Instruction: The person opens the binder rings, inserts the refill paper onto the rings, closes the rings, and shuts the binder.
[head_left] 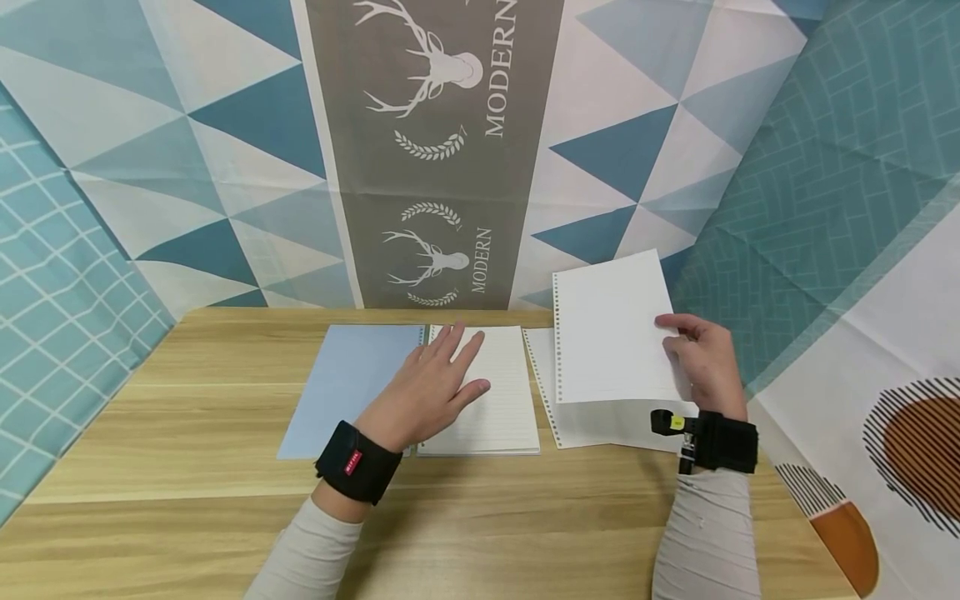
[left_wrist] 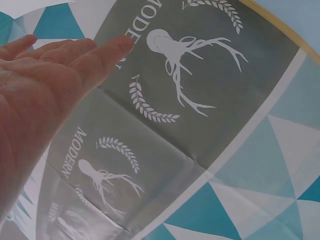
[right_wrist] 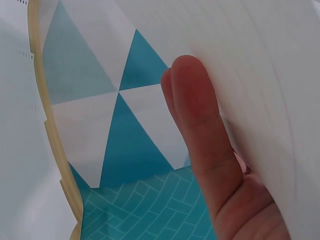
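A spiral notebook [head_left: 495, 417] lies open on the table, its pale blue cover [head_left: 345, 383] folded out to the left and a lined page on the right. Over the binding and that page hovers my left hand [head_left: 427, 387], fingers spread and holding nothing. My right hand [head_left: 701, 362] pinches the right edge of a loose white sheet [head_left: 611, 333] with punched holes down its left side. The sheet is raised and tilted above other hole-punched paper [head_left: 592, 425] lying right of the notebook. In the right wrist view, the sheet [right_wrist: 265, 75] hides part of the hand.
The wooden table [head_left: 465, 525] ends at a patterned cloth backdrop [head_left: 427, 192] behind the notebook. Another cloth [head_left: 847, 350] hangs along the right side, and a blue grid-patterned one [head_left: 67, 275] along the left.
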